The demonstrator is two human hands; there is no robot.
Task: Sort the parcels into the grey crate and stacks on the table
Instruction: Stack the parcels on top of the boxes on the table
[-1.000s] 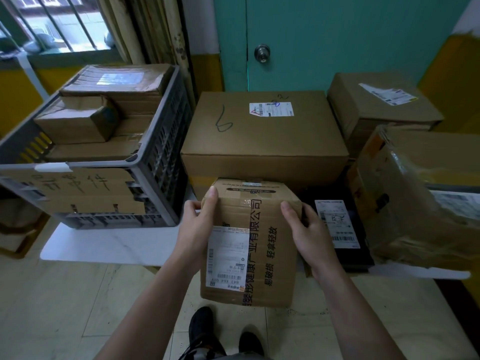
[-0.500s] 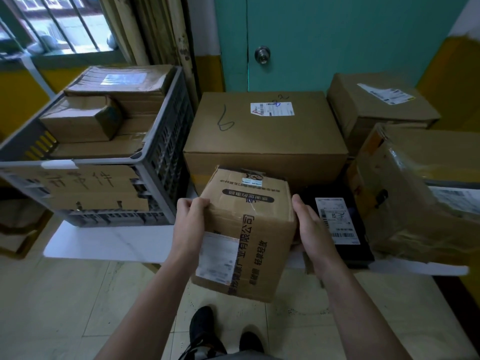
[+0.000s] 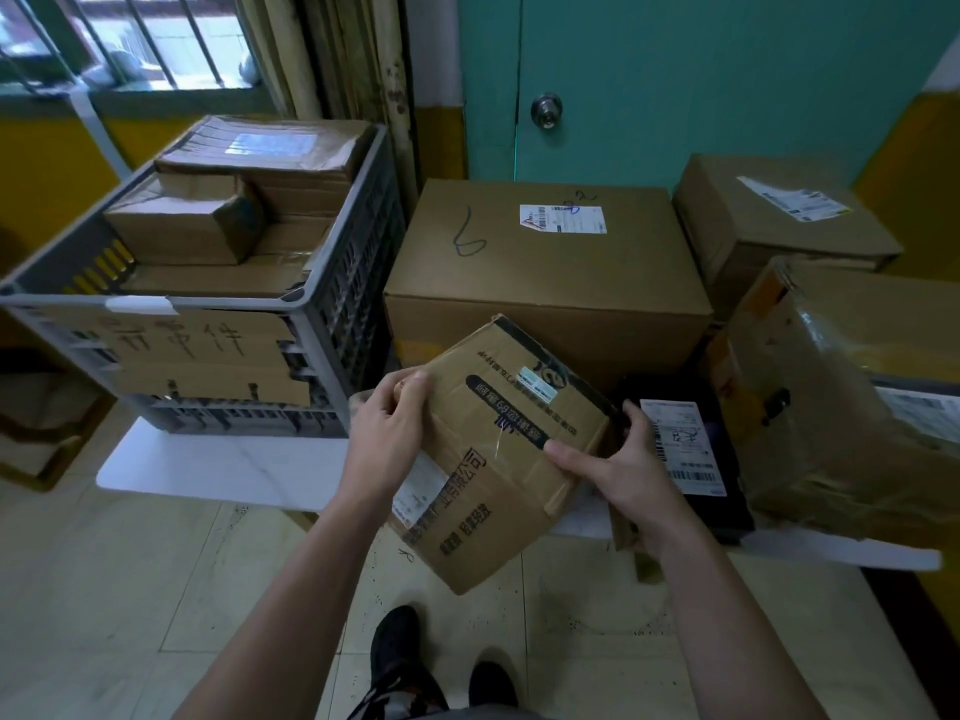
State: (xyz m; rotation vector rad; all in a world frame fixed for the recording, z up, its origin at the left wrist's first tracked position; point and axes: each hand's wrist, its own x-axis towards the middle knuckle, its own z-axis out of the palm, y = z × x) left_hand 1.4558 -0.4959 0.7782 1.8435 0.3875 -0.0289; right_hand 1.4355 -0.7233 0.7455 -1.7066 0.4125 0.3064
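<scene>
Parcel (image 3: 498, 449) tilted between left hand (image 3: 387, 436) and right hand (image 3: 623, 470).

Big box (image 3: 545, 272): handwritten "6" stood on its top, mid-frame.
Small box (image 3: 498, 511): side read "有限公司" and "轻拿轻放", lower centre.
Crate sign (image 3: 197, 350): handwriting ended in "件", left.
Parcel label (image 3: 683, 444): barcode, print was unreadable.

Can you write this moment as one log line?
left hand: grips printed box | right hand: grips printed box | printed box: held tilted | grey crate: parcels inside

Tilted parcel (image 3: 498, 449) between both hands
</scene>
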